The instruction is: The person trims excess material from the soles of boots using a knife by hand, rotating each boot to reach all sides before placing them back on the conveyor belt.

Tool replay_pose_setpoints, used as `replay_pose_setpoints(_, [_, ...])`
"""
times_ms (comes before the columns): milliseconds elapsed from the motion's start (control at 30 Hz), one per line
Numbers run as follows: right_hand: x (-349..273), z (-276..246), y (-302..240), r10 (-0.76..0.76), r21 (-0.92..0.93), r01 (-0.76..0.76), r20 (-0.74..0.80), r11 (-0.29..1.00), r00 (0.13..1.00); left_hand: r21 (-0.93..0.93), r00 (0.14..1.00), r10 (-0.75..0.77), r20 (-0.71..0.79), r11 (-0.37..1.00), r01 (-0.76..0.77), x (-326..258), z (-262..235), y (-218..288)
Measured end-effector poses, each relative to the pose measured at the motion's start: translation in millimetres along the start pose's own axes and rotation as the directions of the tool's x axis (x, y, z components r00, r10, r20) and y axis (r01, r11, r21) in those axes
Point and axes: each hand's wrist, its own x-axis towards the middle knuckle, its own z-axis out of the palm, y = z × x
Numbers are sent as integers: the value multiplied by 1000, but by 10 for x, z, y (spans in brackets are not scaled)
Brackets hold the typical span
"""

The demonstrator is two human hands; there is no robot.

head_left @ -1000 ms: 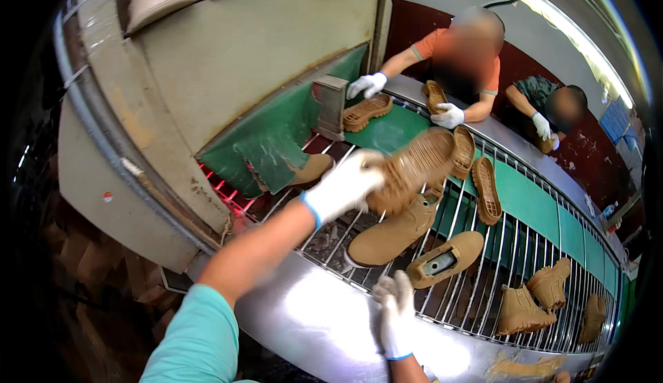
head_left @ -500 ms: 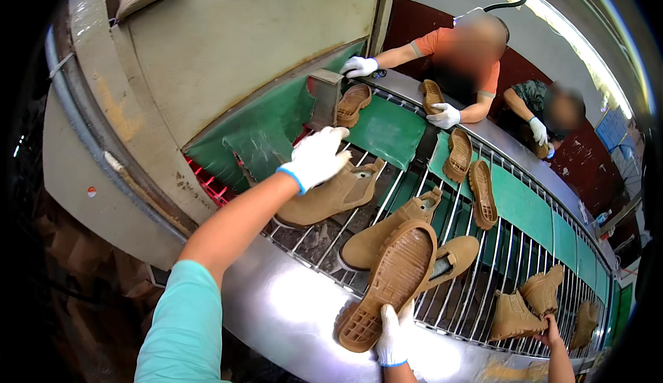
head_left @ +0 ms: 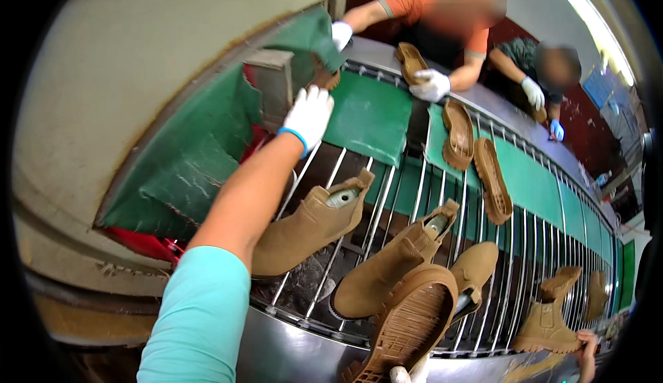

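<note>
My left hand [head_left: 309, 117], in a white glove, reaches forward over the wire-rod conveyor with fingers stretched out and holding nothing visible. Just beyond the fingertips is a tan shoe sole [head_left: 327, 78], partly covered by a green flap [head_left: 304, 41]. At the bottom edge my gloved right hand [head_left: 409, 373], only partly in view, grips a loose tan sole [head_left: 414, 314] with its gridded face up. Beside that sole a tan ankle boot [head_left: 380, 272] stands on the rods, and another boot [head_left: 476, 269] lies tipped over. A third boot [head_left: 304, 231] is below my left forearm.
Two loose soles [head_left: 458, 134] lie across the conveyor. Opposite, a co-worker in orange has one gloved hand [head_left: 341, 35] at the flap and holds a sole [head_left: 412, 63]. Another person's bare hand [head_left: 587, 345] touches boots [head_left: 549, 324] at right. A machine housing [head_left: 159, 72] rises left.
My left hand has moved forward from above the nearest boot to the sole by the flap. The flap now hides much of that sole. My view has shifted, and my right hand sits lower in it.
</note>
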Motion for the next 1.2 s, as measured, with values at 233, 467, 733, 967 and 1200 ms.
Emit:
replay_pose_setpoints(233, [5, -9, -19, -35, 1, 35, 70, 999, 997, -456, 946, 264, -191, 829, -323, 50, -676, -128])
replay_pose_setpoints(467, [58, 69, 38, 6, 9, -6, 1, 1000, 1000, -653, 907, 282, 314, 757, -10, 238, -918, 308])
replay_pose_setpoints(733, [90, 85, 95, 52, -27, -49, 126, 998, 991, -499, 817, 383, 430, 855, -137, 408, -709, 817])
replay_pose_setpoints(967, [203, 174, 112, -72, 68, 67, 76, 995, 994, -736, 967, -183, 177, 627, 254, -67, -1997, 206])
replay_pose_setpoints(1200, [193, 268, -119, -266, -43, 281, 217, 959, 939, -856, 938, -348, 2, 484, 181, -2651, -3685, 635])
